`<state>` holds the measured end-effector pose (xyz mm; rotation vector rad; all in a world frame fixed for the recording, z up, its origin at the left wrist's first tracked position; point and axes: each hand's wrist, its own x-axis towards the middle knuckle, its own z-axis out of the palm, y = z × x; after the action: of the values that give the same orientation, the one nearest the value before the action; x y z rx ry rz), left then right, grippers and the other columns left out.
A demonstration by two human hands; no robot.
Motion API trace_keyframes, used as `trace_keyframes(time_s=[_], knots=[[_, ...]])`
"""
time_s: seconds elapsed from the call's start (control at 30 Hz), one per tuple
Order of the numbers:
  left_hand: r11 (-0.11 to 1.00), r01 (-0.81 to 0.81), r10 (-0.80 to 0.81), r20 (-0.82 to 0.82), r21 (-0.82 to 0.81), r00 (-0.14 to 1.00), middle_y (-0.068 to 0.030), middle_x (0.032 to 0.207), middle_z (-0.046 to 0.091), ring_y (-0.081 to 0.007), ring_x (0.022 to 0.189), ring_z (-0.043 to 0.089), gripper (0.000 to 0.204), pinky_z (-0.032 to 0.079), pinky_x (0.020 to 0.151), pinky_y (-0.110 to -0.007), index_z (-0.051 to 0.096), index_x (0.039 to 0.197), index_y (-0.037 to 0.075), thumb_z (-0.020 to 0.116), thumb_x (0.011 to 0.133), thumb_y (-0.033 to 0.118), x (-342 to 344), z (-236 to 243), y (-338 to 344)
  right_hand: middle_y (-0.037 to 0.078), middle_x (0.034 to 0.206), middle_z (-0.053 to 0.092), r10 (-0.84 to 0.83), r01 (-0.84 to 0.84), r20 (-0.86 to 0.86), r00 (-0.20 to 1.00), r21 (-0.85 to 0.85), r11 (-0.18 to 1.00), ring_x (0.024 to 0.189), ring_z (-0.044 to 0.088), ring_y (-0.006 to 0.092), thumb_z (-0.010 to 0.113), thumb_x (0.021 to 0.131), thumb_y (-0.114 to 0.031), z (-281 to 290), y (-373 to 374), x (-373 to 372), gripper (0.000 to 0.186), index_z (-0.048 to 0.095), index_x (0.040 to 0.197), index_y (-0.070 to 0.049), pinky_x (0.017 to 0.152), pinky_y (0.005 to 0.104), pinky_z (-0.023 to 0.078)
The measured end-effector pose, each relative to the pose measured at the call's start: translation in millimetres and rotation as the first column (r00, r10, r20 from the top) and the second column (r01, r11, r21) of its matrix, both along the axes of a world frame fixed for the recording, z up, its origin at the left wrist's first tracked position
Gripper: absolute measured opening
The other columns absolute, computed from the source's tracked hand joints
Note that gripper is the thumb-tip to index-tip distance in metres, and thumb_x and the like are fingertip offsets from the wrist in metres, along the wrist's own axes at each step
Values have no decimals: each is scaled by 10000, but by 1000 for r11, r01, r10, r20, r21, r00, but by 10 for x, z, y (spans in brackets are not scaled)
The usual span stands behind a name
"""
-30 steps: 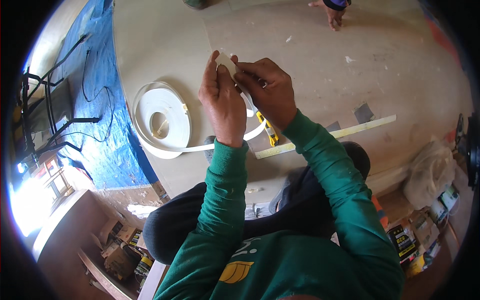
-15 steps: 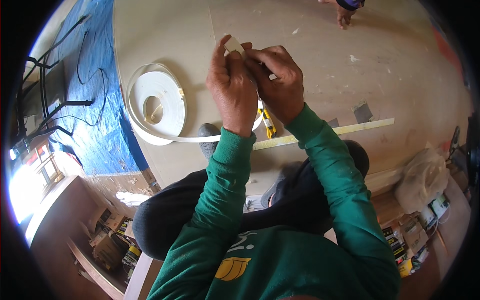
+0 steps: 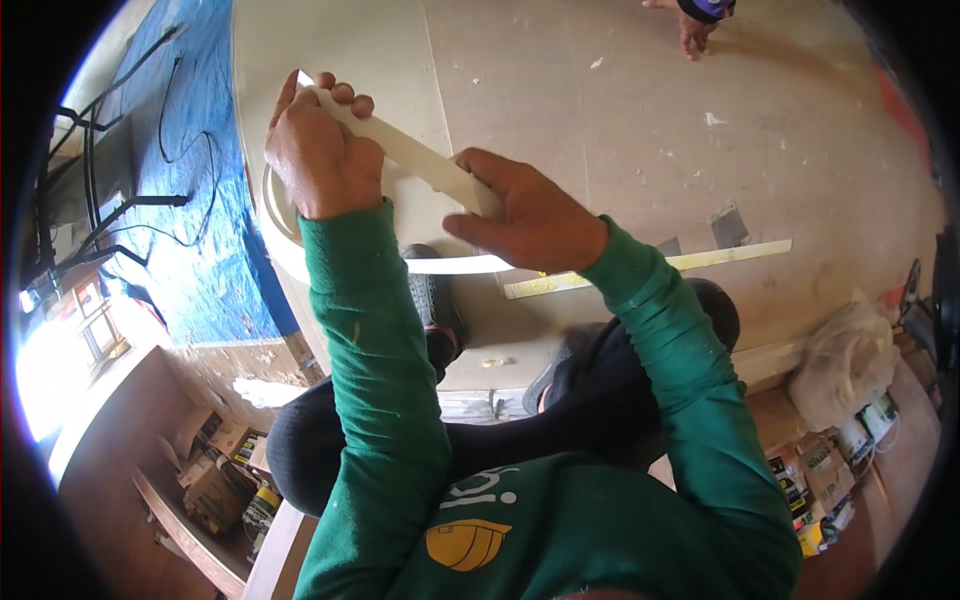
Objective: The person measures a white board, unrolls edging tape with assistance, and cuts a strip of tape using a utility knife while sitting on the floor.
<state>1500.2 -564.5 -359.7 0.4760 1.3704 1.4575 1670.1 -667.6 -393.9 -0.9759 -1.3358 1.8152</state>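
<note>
A long white strip of edging tape (image 3: 405,150) runs stretched between my two hands. My left hand (image 3: 325,155) pinches its end at the upper left, some fingertips showing past the strip. Lower and to the right, my right hand (image 3: 540,215) grips the strip between thumb and fingers. Behind my left hand and sleeve lies the roll of white edging tape (image 3: 280,205), mostly hidden. Under my right hand, a length of white tape (image 3: 460,265) crosses above my shoe. The yellow utility knife is almost wholly covered by my right hand.
On the large brown board (image 3: 600,130) lies a pale, yellow-stained strip (image 3: 690,262) beside a grey square patch (image 3: 727,225). Another person's hand (image 3: 693,35) rests at the far edge. Blue tarp (image 3: 215,200) lies left; a plastic bag (image 3: 845,365) and boxes are at right.
My hands, close together before, have moved apart. The left went left, over the roll; the right came nearer and lower, and a longer stretch of edging tape now shows between them.
</note>
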Motion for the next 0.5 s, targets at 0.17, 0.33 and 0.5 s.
trace_keyframes(time_s=[0.17, 0.33, 0.5], knots=[[999, -10, 8, 50, 45, 999, -91, 861, 486, -166, 689, 455, 226, 412, 588, -310, 442, 1158, 6, 312, 973, 25, -337, 59, 231, 68, 754, 641, 193, -227, -203, 960, -161, 960, 652, 615, 132, 581, 956, -221, -271, 112, 216, 257, 580, 1045, 20, 654, 272, 526], [997, -69, 70, 78, -20, 994, -90, 866, 489, -170, 684, 454, 252, 415, 578, -315, 445, 1180, 26, 299, 975, 48, -503, 10, 610, 40, 723, 608, 173, -198, -157, 972, -161, 967, 615, 575, 113, 576, 965, -250, -150, 188, 370, 276, 587, 1017, 22, 608, 265, 499], [951, 249, -118, -531, 182, 839, -93, 900, 519, -207, 729, 520, 221, 449, 617, -351, 491, 1105, 50, 396, 905, 44, -669, -131, 1038, 13, 713, 569, 282, -265, 215, 935, -105, 959, 605, 543, 92, 558, 975, -266, -14, 496, 682, 252, 604, 1007, -20, 555, 260, 468]])
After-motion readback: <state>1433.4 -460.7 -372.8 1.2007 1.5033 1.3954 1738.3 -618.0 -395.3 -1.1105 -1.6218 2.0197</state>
